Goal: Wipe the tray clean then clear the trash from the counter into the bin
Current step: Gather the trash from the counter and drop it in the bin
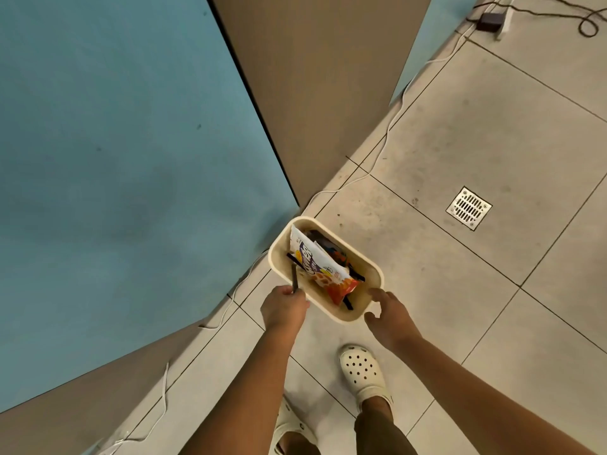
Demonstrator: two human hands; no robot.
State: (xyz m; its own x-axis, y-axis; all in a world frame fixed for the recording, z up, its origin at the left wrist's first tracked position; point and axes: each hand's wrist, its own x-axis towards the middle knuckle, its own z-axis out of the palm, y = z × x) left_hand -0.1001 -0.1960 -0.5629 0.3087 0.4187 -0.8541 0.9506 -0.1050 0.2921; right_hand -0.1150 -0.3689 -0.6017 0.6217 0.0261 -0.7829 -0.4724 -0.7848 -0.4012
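Observation:
A cream bin [374, 274] stands on the tiled floor by the corner of the blue counter [124, 165]. Inside it lie a white and orange snack bag [323, 264] and dark wrappers and straws. My left hand [284, 307] hovers over the bin's near left rim and pinches a thin black straw [294, 279] that points down into the bin. My right hand [387, 310] is at the bin's near right corner, fingers curved loosely beside the rim and holding nothing. The tray is out of view.
A beige cabinet side [315, 93] rises behind the bin. A white cable [387, 133] runs along the floor at the counter's base. A metal floor drain [469, 207] sits to the right. My feet in white clogs [363, 372] stand just behind the bin.

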